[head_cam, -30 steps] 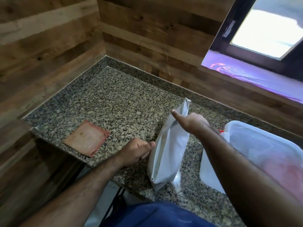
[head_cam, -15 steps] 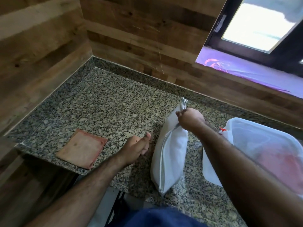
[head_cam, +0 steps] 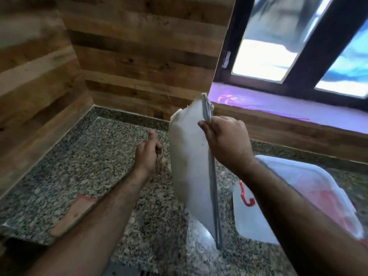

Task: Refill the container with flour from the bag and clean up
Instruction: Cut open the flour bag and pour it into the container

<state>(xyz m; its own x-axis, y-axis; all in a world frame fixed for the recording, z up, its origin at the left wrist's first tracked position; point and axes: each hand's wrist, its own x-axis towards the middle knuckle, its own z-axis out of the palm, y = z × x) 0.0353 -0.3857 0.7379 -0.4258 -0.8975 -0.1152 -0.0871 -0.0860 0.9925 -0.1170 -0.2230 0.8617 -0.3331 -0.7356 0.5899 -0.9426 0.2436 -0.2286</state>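
A white flour bag (head_cam: 189, 156) with a grey sealed edge hangs above the granite counter (head_cam: 83, 162). My right hand (head_cam: 227, 140) grips the bag's top edge near its upper corner. My left hand (head_cam: 148, 152) hovers just left of the bag with loosely curled fingers and holds nothing. A translucent plastic container (head_cam: 258, 222) with a lid and red clips sits on the counter to the right, partly hidden by my right forearm.
A pinkish-brown cloth (head_cam: 73, 214) lies near the counter's front left edge, partly under my left forearm. Wooden plank walls (head_cam: 139, 56) close the corner at the back and left. A window with a purple-lit sill (head_cam: 288, 108) is at the back right.
My right hand closed on the bag's top edge and lifted the bag off the counter. My left hand drew away from the bag's side and rose. The view tilted up.
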